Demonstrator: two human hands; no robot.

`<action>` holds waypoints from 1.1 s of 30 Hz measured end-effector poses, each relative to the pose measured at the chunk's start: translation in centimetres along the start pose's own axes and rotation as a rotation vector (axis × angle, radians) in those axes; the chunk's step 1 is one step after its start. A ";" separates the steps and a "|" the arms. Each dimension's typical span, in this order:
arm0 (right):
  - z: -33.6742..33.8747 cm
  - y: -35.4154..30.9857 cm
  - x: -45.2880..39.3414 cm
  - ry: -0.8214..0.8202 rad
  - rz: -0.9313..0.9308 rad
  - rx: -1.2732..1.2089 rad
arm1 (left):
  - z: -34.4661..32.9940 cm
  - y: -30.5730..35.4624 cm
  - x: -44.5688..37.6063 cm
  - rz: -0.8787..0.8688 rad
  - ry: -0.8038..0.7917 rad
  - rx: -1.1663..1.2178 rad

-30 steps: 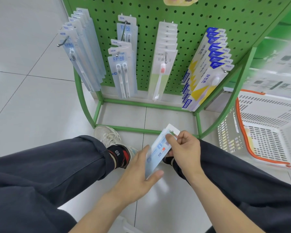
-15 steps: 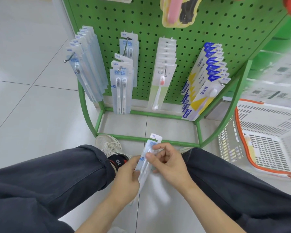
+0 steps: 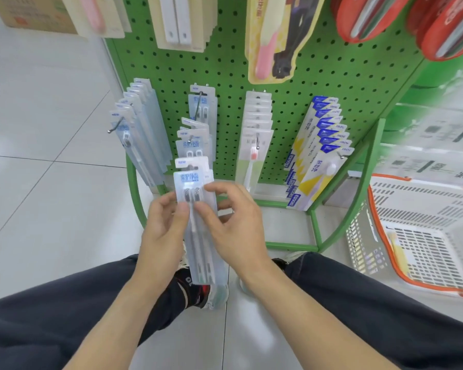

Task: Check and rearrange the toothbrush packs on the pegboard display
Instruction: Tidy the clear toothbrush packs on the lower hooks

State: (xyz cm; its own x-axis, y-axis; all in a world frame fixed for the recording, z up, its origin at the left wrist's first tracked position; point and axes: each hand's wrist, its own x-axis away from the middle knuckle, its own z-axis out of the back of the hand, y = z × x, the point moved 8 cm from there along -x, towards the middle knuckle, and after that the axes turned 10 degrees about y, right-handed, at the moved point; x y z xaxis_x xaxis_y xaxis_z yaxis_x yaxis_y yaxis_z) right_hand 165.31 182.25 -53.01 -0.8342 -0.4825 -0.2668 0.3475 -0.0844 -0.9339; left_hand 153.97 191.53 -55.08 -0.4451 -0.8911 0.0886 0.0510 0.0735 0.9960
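Clear plastic toothbrush pack, blue label at top w/ two dark-bristled brushes inside, is held upright in both hands at centre frame. Left hand pinches its left edge, thumb on the front, fingers curled behind. Right hand pinches the right edge w/ thumb and forefinger; other fingers loosely curled. More than one pack seems stacked in the grip; exact count can't be told. Pack's top edge overlaps the hanging twin-brush packs at 12 o'clock, on a peg of the green pegboard.

Outward: at 10 o'clock, a fanned row of pale blue packs on a hook. At 1 o'clock, white single-brush packs; at 2 o'clock, blue-and-yellow packs. Green tube frame curves round the display's base on both sides. White basket w/ orange rim sits at 3 o'clock, just beside the frame. Open tiled floor stretches from 8 to 10 o'clock. Person's dark trouser legs fill the bottom edge.
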 end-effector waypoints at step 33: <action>-4.9 -7.9 -17.3 -0.180 0.404 0.972 | -0.9 1.0 -8.2 -0.372 0.093 -0.163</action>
State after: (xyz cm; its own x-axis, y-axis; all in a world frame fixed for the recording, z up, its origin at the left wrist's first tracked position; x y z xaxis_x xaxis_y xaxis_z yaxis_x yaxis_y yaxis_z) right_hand 174.87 195.52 -42.14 -0.5327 -0.7453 -0.4010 0.8429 -0.5097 -0.1724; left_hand 158.47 198.47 -54.77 -0.3778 -0.8805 -0.2864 0.0463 -0.3269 0.9439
